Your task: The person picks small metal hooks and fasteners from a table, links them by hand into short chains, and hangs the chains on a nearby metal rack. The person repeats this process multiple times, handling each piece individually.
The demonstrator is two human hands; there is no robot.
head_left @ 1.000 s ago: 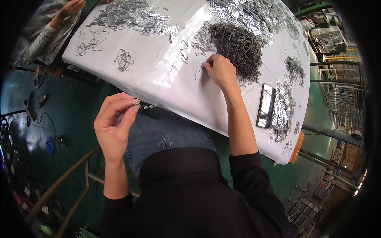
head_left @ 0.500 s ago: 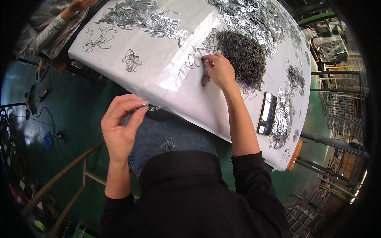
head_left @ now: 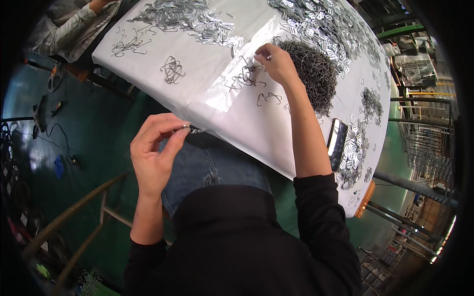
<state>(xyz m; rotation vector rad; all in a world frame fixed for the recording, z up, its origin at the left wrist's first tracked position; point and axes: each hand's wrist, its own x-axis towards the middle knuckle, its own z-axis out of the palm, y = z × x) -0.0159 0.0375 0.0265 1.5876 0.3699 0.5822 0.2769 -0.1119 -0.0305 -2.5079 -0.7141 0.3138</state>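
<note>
My left hand (head_left: 157, 143) is raised just off the near edge of the table, with thumb and fingertips pinched on a small shiny metal piece (head_left: 186, 126). Beside those fingertips more bits of metal show, too small to make out. Over the table my right hand (head_left: 280, 64) has its fingers closed in a pinch at the left side of a dark heap of wire hooks (head_left: 313, 74). What it grips, if anything, cannot be made out. Loose wire hooks (head_left: 245, 78) lie tangled below its fingertips, and a few separate hooks (head_left: 269, 99) lie nearer to me.
The white-covered table (head_left: 212, 116) bears piles of flat silver metal pieces (head_left: 192, 19), small hook clusters (head_left: 172, 70) and a phone (head_left: 336, 143) beside my right forearm. Another person's sleeve (head_left: 71, 29) shows at far left. A metal rail (head_left: 74, 209) stands at lower left.
My right hand has moved farther from me, and loose hooks now show where it hovered. My left hand keeps its pinch. The whole view has shifted slightly.
</note>
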